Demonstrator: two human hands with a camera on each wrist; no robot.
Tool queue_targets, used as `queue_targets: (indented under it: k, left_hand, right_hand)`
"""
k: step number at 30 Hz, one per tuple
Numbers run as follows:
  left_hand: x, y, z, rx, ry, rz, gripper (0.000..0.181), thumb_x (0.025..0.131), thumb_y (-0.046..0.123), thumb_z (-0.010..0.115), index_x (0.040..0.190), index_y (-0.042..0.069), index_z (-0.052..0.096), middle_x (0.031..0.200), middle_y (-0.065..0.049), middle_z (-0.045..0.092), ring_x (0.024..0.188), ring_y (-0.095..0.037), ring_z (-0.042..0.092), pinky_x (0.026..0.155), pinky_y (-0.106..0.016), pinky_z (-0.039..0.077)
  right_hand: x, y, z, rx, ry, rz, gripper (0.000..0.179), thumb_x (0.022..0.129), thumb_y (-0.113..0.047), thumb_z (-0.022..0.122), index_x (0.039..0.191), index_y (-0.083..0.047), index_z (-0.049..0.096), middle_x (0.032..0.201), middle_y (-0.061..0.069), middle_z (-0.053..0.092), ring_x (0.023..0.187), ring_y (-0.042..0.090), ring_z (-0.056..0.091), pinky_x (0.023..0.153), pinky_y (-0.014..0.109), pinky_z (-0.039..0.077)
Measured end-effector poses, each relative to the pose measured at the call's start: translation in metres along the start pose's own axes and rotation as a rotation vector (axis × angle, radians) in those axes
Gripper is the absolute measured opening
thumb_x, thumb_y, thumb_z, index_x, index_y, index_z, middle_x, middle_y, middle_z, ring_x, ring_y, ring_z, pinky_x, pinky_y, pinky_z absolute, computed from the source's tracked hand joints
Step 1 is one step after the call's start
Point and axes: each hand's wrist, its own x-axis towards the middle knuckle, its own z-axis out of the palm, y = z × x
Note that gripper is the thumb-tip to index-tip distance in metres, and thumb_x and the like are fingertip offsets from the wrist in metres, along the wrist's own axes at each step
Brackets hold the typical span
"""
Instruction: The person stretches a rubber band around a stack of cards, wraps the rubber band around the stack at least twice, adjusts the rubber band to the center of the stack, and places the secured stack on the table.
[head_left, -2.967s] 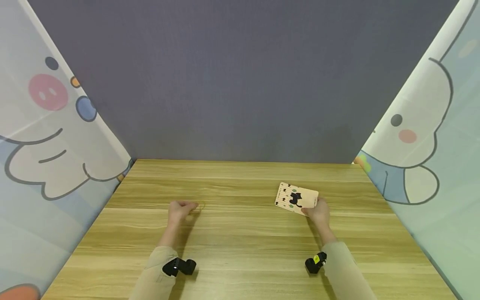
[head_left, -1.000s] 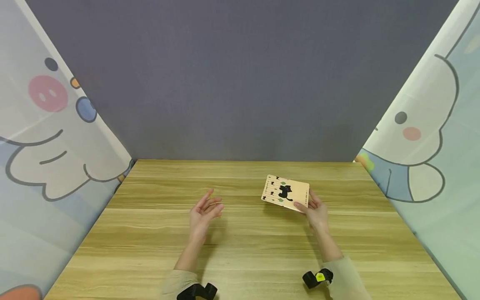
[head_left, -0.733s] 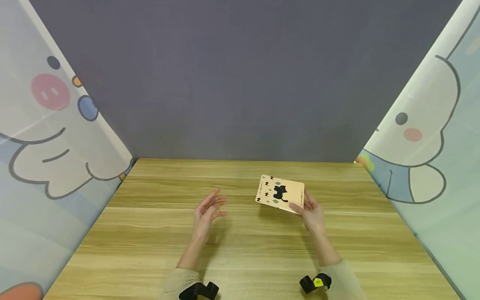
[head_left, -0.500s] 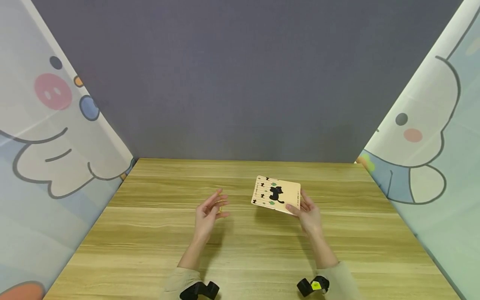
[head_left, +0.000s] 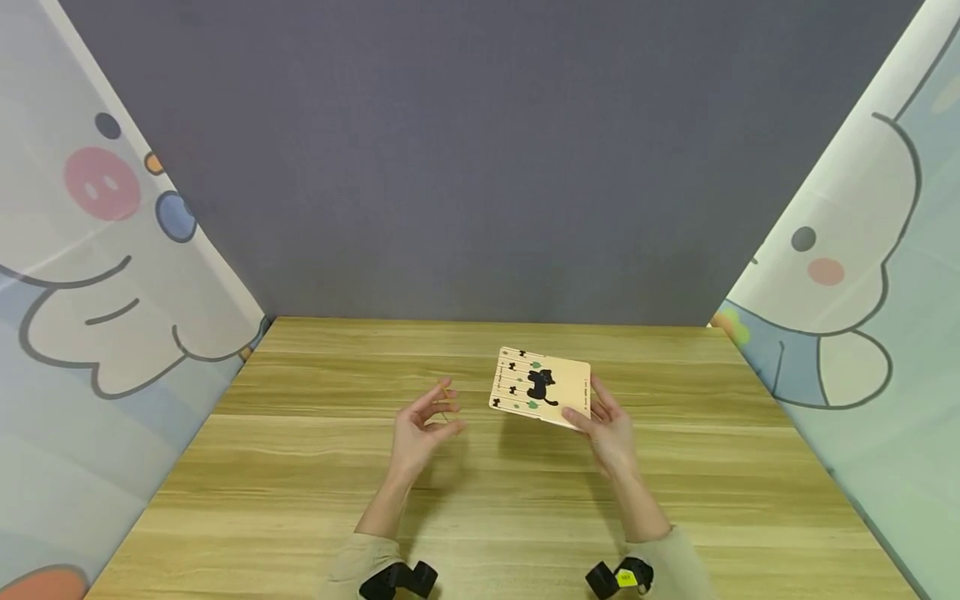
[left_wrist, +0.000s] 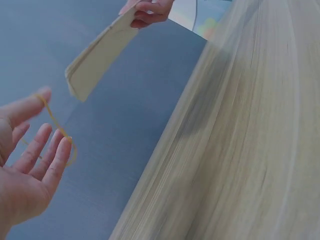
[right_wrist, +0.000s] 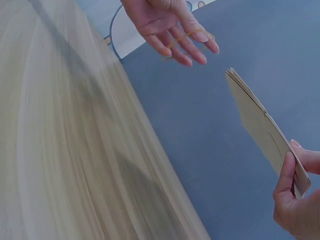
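Observation:
In the head view my left hand point(head_left: 414, 435) is raised over the table with its fingers spread. A thin yellow rubber band point(left_wrist: 48, 111) loops around the thumb and fingers, drawn out between them, as the left wrist view shows. My right hand point(head_left: 615, 440) pinches a thin stack of cream cards point(head_left: 517, 385) by its right end, thumb on top and fingers beneath. A black cat, small bows and green leaves are printed on its upper face. Several layers show along its edge point(right_wrist: 250, 100) in the right wrist view. A gap separates the left fingertips from the stack.
Below both hands lies a wood-grain table point(head_left: 480, 517), with their shadows on it. A dark grey panel point(head_left: 480, 167) rises behind it. Cartoon-printed curtains point(head_left: 90, 333) hang at the left and right sides. Each wrist wears a black camera point(head_left: 397, 579).
From near the table, my left hand has moved right and its fingers have spread the rubber band. My right hand has brought the cards leftward, off the table and closer to the left hand.

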Motion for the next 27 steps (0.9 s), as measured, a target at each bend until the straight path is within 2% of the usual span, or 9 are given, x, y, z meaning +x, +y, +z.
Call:
queue_targets:
  k: [3, 4, 8, 13, 15, 16, 19, 24, 27]
  left_hand:
    - [0.0, 0.0, 0.001, -0.051, -0.028, 0.009, 0.061, 0.068, -0.011, 0.069, 0.124, -0.004, 0.046, 0.111, -0.018, 0.053, 0.094, -0.022, 0.056, 0.071, -0.037, 0.053]
    - [0.0, -0.001, 0.002, -0.071, -0.041, 0.019, 0.062, 0.069, -0.011, 0.069, 0.125, -0.005, 0.045, 0.113, -0.022, 0.05, 0.096, -0.022, 0.056, 0.071, -0.038, 0.052]
    - [-0.001, -0.005, 0.004, -0.139, -0.089, 0.077, 0.064, 0.071, -0.008, 0.068, 0.128, -0.002, 0.042, 0.118, -0.033, 0.04, 0.102, -0.025, 0.053, 0.073, -0.038, 0.052]
    - [0.0, -0.01, 0.008, -0.239, -0.112, 0.119, 0.065, 0.072, -0.005, 0.067, 0.13, 0.0, 0.039, 0.12, -0.027, 0.04, 0.104, -0.034, 0.051, 0.073, -0.037, 0.051]
    - [0.0, -0.008, 0.012, -0.303, -0.106, 0.105, 0.065, 0.072, -0.005, 0.066, 0.13, -0.003, 0.037, 0.12, -0.025, 0.039, 0.104, -0.035, 0.05, 0.074, -0.038, 0.051]
    - [0.0, -0.007, 0.014, -0.327, -0.101, 0.094, 0.065, 0.072, -0.006, 0.066, 0.13, -0.005, 0.035, 0.12, -0.025, 0.038, 0.104, -0.035, 0.049, 0.073, -0.038, 0.052]
    - [-0.001, -0.002, 0.02, -0.391, -0.062, 0.041, 0.067, 0.071, -0.009, 0.063, 0.129, -0.009, 0.031, 0.12, -0.027, 0.036, 0.102, -0.034, 0.048, 0.072, -0.039, 0.052]
    - [-0.001, 0.002, 0.027, -0.407, 0.009, -0.04, 0.069, 0.07, -0.01, 0.062, 0.129, -0.01, 0.027, 0.122, -0.028, 0.034, 0.097, -0.028, 0.05, 0.07, -0.042, 0.052]
    - [0.0, 0.002, 0.029, -0.402, 0.027, -0.058, 0.068, 0.071, -0.008, 0.062, 0.129, -0.009, 0.027, 0.123, -0.03, 0.032, 0.094, -0.027, 0.05, 0.069, -0.047, 0.051]
  right_hand:
    - [0.001, 0.003, 0.001, 0.01, -0.01, -0.007, 0.081, 0.071, 0.007, 0.068, 0.138, -0.019, 0.03, 0.117, 0.02, 0.05, 0.097, 0.03, 0.057, 0.077, 0.038, 0.05]
    - [0.006, 0.013, -0.006, -0.013, 0.009, -0.002, 0.081, 0.072, 0.005, 0.069, 0.138, -0.021, 0.03, 0.118, 0.019, 0.051, 0.097, 0.029, 0.057, 0.078, 0.039, 0.049]
    - [0.004, 0.012, -0.002, 0.032, -0.027, -0.015, 0.08, 0.073, 0.006, 0.068, 0.139, -0.019, 0.03, 0.117, 0.021, 0.05, 0.097, 0.03, 0.057, 0.078, 0.039, 0.049]
    - [-0.009, -0.008, 0.018, 0.017, -0.054, -0.033, 0.081, 0.072, 0.002, 0.07, 0.139, -0.016, 0.029, 0.117, 0.021, 0.05, 0.096, 0.031, 0.057, 0.078, 0.039, 0.049]
    - [-0.02, -0.026, 0.034, 0.013, -0.057, -0.043, 0.084, 0.07, -0.002, 0.073, 0.139, -0.012, 0.027, 0.115, 0.022, 0.051, 0.094, 0.029, 0.059, 0.077, 0.038, 0.05]
    - [-0.023, -0.031, 0.039, 0.053, -0.081, -0.063, 0.083, 0.07, 0.0, 0.073, 0.139, -0.01, 0.027, 0.113, 0.022, 0.052, 0.092, 0.029, 0.059, 0.075, 0.037, 0.051]
    - [-0.035, -0.052, 0.059, 0.037, -0.055, -0.041, 0.085, 0.068, 0.002, 0.072, 0.138, -0.004, 0.025, 0.113, 0.026, 0.05, 0.088, 0.024, 0.061, 0.074, 0.033, 0.051]
    - [-0.042, -0.064, 0.073, -0.014, 0.027, 0.09, 0.079, 0.073, 0.018, 0.059, 0.139, -0.005, 0.023, 0.122, 0.031, 0.041, 0.087, 0.018, 0.061, 0.078, 0.031, 0.05]
    - [-0.043, -0.064, 0.075, 0.0, 0.038, 0.127, 0.078, 0.073, 0.021, 0.055, 0.139, -0.008, 0.024, 0.123, 0.029, 0.041, 0.088, 0.02, 0.061, 0.078, 0.032, 0.05]
